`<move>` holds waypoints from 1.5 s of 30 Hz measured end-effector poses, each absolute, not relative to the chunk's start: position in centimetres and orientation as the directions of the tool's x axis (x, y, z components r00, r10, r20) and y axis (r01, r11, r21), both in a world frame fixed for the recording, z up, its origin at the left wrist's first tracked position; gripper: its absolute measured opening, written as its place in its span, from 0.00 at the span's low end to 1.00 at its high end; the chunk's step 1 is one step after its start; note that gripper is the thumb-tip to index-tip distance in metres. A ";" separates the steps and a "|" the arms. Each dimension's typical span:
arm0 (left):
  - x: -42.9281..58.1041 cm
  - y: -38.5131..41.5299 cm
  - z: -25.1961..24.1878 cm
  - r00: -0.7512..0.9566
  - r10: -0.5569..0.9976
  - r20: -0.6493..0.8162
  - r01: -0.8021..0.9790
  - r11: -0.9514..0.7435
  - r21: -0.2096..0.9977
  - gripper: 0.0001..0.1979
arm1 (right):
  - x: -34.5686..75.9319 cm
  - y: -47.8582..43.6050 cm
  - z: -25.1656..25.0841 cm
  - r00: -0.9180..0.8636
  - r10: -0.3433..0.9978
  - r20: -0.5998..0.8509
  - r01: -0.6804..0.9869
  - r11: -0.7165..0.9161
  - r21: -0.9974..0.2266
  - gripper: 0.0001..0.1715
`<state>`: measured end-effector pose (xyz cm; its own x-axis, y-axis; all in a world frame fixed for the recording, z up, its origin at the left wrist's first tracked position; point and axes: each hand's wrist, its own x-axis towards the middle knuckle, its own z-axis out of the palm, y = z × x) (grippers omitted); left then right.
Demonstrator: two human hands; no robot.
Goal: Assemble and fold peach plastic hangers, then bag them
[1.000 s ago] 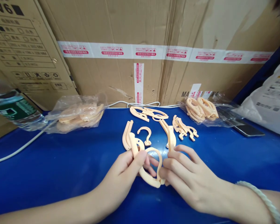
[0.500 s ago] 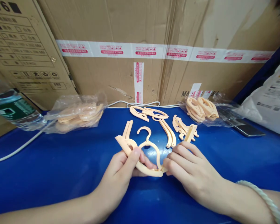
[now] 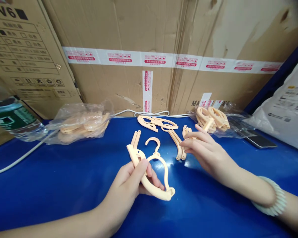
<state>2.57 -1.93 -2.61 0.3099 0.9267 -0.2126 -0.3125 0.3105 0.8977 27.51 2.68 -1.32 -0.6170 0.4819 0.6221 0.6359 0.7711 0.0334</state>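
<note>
My left hand [image 3: 129,183] is closed around a cream plastic folding hanger [image 3: 152,189]. Its hook points away from me, and its curved lower arm ends in a joint at the right. My right hand [image 3: 212,153] is raised to the right, apart from that hanger. A short cream hanger piece [image 3: 208,125] sticks up behind its fingers; most of it is hidden. Just beyond those fingers lie small cream hanger parts [image 3: 185,130], partly covered by the hand. Two slim curved hanger arms [image 3: 175,145] lie left of my right fingertips.
Flat cream hanger frames [image 3: 157,122] lie at the back of the blue table [image 3: 72,178]. Clear bags of parts stand left [image 3: 84,125] and right [image 3: 222,118]. A bottle [image 3: 12,115], a phone [image 3: 260,140], a white package [image 3: 288,102] and a cardboard box [image 3: 119,26] border the area.
My right hand has left the hanger's joint and moved up and right toward the small parts, carrying the short piece. My left hand still holds the hanger, tilted slightly.
</note>
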 end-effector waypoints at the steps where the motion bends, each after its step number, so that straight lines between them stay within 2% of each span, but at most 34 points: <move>1: 2.6 -1.9 -2.7 0.317 0.925 -0.210 -0.311 0.311 0.898 0.22 | 27.5 3.0 -1.4 -0.633 0.478 0.609 0.626 0.778 0.040 0.16; 3: 2.6 -1.9 -2.7 0.330 0.922 -0.201 -0.315 0.309 0.898 0.22 | 27.2 3.3 -1.8 -0.669 0.470 0.577 0.587 0.809 0.022 0.17; 7: 2.7 -1.8 -2.7 0.339 0.922 -0.189 -0.333 0.305 0.892 0.22 | 26.5 3.6 -2.6 -0.709 0.462 0.534 0.489 0.866 -0.099 0.15; 13: 2.6 -2.0 -2.8 0.341 0.919 -0.197 -0.328 0.313 0.891 0.23 | 26.3 3.6 -2.9 -0.710 0.482 0.513 0.453 0.871 -0.192 0.15; 19: 2.6 -1.8 -2.8 0.346 0.917 -0.197 -0.322 0.313 0.893 0.22 | 26.3 3.5 -3.0 -0.707 0.518 0.481 0.496 0.849 -0.184 0.16; 28: 2.5 -2.0 -2.2 0.354 0.913 -0.203 -0.297 0.316 0.901 0.22 | 26.9 3.1 -1.9 -0.734 0.577 0.358 0.566 0.811 -0.146 0.14; 34: 2.6 -1.9 -2.0 0.360 0.910 -0.207 -0.300 0.323 0.898 0.22 | 26.8 3.1 -1.9 -0.718 0.573 0.396 0.567 0.811 -0.146 0.10; 41: 2.6 -1.9 -1.9 0.369 0.906 -0.206 -0.284 0.321 0.903 0.23 | 26.7 3.1 -2.5 -0.693 0.595 0.406 0.567 0.798 -0.203 0.10; 45: 2.5 -2.0 -1.9 0.377 0.906 -0.194 -0.319 0.323 0.891 0.22 | 27.0 2.6 -2.1 -0.669 0.620 0.409 0.629 0.766 -0.132 0.14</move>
